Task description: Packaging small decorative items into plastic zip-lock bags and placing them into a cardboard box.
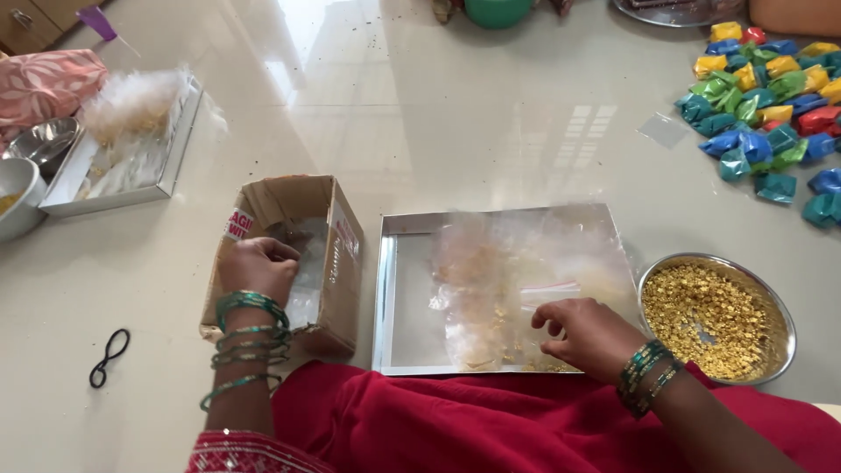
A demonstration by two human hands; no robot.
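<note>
Leftward, at lower centre-left, left hand dipped into open cardboard box, fingers curled on clear plastic inside; best pulled slowly, one piece only; rightward, right hand pinching narrow on clear zip bag lying flat in steel tray, long axis left-right, beside bowl of yellow grains.

A glossy pale floor carries a cardboard box, metal tray, steel bowl and coloured packets.
</note>
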